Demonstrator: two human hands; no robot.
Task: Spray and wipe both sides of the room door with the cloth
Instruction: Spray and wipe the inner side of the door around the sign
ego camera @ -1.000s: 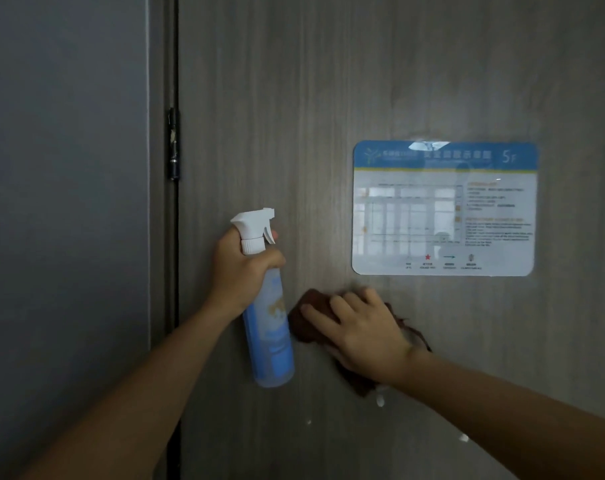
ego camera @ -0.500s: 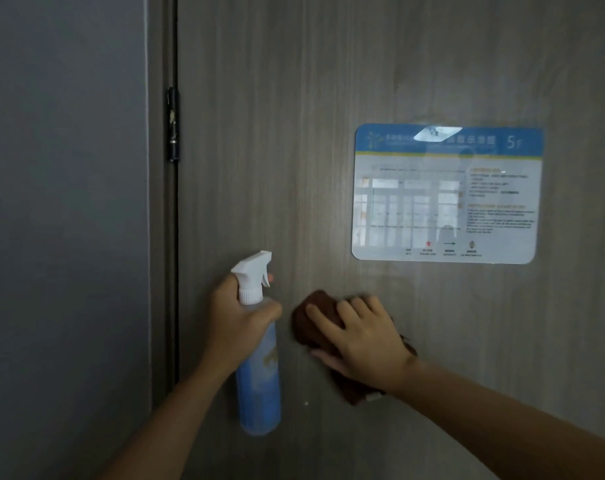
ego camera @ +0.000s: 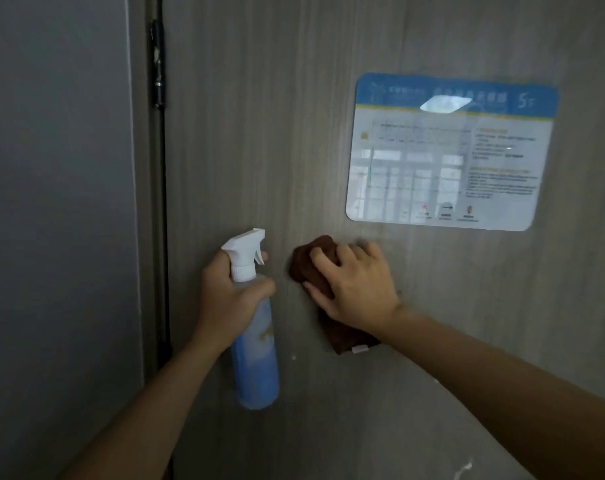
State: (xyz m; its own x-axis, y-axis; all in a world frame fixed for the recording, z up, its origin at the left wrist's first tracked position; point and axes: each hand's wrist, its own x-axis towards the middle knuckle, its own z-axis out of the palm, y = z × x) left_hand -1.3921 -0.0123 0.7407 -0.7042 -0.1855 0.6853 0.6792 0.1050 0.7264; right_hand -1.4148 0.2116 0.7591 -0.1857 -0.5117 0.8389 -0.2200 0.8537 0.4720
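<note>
From the head view, your left hand grips the spray bottle around its neck, fingers curled just under the white trigger head, nozzle pointing right toward the door. The bottle hangs upright, pale blue, with a small yellowish mark on its label that is too blurred to read.

Your right hand lies flat on the brown cloth, fingers nearly straight and spread, pressing it against the wood-grain door. The cloth sticks out past your fingertips at the upper left and trails below your wrist, where a small white tag shows at its lower edge. Bottle and cloth are just beside each other but apart.

Above and right of the cloth, a glossy sign with rounded corners is fixed to the door. Its blue top band reads "5F" at the right; the rest of the print is too blurred to read, and a bright reflection covers much of it. The sign's lower edge sits near your knuckles.

The door's hinge edge runs as a dark vertical gap left of the bottle, with a hinge high up. Beyond it stands a plain grey wall. Bare door face stretches below both arms and to the right under the sign, marked by a few white specks.
</note>
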